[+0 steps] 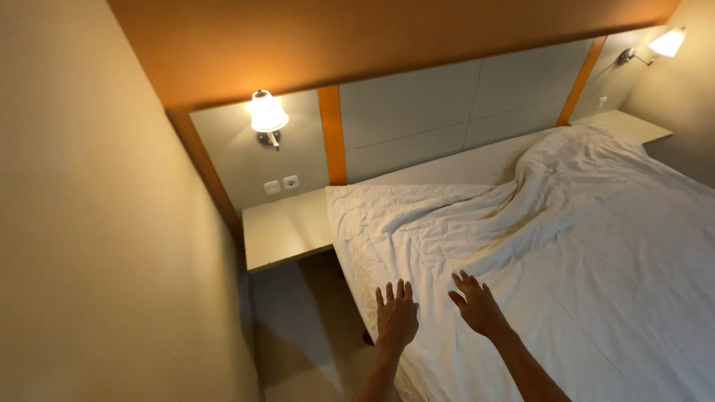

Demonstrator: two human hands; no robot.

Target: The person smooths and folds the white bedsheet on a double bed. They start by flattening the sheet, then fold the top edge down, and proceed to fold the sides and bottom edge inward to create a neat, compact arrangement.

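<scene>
both forearms come up from the bottom edge, side by side, reaching over the near left part of the bed. left hand (396, 316) is flat, palm down, fingers straight and slightly spread, pointing toward the headboard; it sits at the left edge of the white sheet (566, 246). can't tell if the palm presses the fabric or hovers just above. right hand (477, 304) is just beside it, also spread flat with nothing in it, palm down, fingers angled up and to the left, wrist cocked a bit; same doubt about contact. neither hand grips anything.

sheet covers most of the mattress, wrinkled near the head end, with a bunched ridge running from the middle up toward the far right corner. a strip of bare mattress (477, 160) shows beyond the sheet's top edge, along the headboard. bed's long axis runs from the headboard at upper left toward lower right of view.

around it: grey padded headboard (447, 104) with orange vertical strips, wooden band above. lit wall lamp (267, 115) at left over a small bedside shelf (287, 227), two wall sockets (281, 184) below the lamp. second lamp (663, 45) and second shelf (622, 123) at far right. plain wall (97, 223) close on the left, narrow floor gap between wall and bed. nothing blocks the hands.
</scene>
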